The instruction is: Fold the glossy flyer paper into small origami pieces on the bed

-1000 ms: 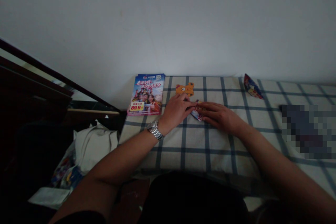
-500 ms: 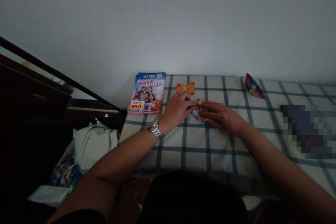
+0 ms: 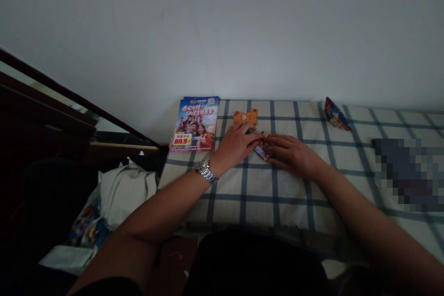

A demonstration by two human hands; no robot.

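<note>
A small folded piece of printed paper lies on the checked cloth between my two hands, mostly covered by fingers. My left hand, with a metal watch on its wrist, presses the paper from the left with its fingers bent together. From the right, my right hand holds the paper's other side, its fingers close together and pointing left. The fingertips of both hands nearly meet at the paper's upper edge. Just beyond my left hand is an orange bear picture on the cloth.
A stack of printed flyers lies at the table's back left. A folded paper piece stands at the back right. A dark blurred-out object is at far right. Left of the table are a white bag and a dark rail.
Both hands stay on the paper with only slight finger shifts. My left fingertips have slid a little to the right along its upper edge.
</note>
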